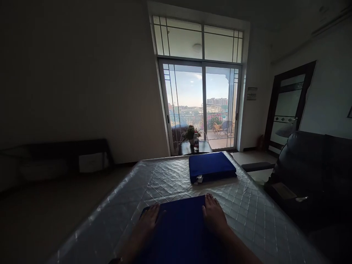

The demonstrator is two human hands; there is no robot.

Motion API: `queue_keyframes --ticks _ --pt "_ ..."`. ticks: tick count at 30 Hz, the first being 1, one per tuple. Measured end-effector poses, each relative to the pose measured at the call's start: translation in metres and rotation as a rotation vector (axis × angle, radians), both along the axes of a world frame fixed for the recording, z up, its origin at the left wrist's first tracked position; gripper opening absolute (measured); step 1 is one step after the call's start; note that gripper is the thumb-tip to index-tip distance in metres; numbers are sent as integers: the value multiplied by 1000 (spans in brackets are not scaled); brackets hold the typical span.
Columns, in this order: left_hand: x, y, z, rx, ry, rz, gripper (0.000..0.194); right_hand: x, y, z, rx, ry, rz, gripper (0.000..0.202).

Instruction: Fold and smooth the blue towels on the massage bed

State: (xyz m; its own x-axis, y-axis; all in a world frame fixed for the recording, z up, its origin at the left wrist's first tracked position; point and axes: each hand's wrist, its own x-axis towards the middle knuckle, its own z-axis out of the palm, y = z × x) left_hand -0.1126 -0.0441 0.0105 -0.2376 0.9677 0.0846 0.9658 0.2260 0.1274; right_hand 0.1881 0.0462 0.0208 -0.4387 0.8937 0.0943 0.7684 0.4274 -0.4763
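Observation:
A flat, dark blue folded fabric piece (pixel 183 227) lies close to me on a silvery quilted cover (pixel 170 179). My left hand (pixel 150 218) rests on its far left corner, fingers stretched forward and slightly blurred. On the far right corner lies my right hand (pixel 213 214), its fingers flat and extended, the thumb over the blue surface. Both hands touch the piece without closing round it. Farther off, toward the cover's far edge, sits a second blue folded stack (pixel 211 165) with a white tag on its near side, apart from my hands.
Beyond the far edge, a small dark table (pixel 202 147) carries a potted plant (pixel 189 132) and a bottle (pixel 196 141) before sliding glass doors (pixel 204 102). A dark armchair (pixel 310 172) stands at the right. Low dark furniture (pixel 68 150) is along the left wall.

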Motion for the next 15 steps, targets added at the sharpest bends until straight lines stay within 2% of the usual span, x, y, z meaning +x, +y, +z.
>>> queue_keyframes --ticks 3,5,12,15 --pt "-37 -21 -4 -14 -71 104 72 0 0 2 -8 -23 -3 71" --pt "-46 -30 -4 -12 -106 120 75 -1 0 3 -16 -48 -10 71" --pt "-34 -38 10 -11 -166 107 85 -4 -2 6 14 -112 -47 70" --pt "-36 -38 9 -3 -182 99 86 -5 -5 5 67 -117 -81 68"
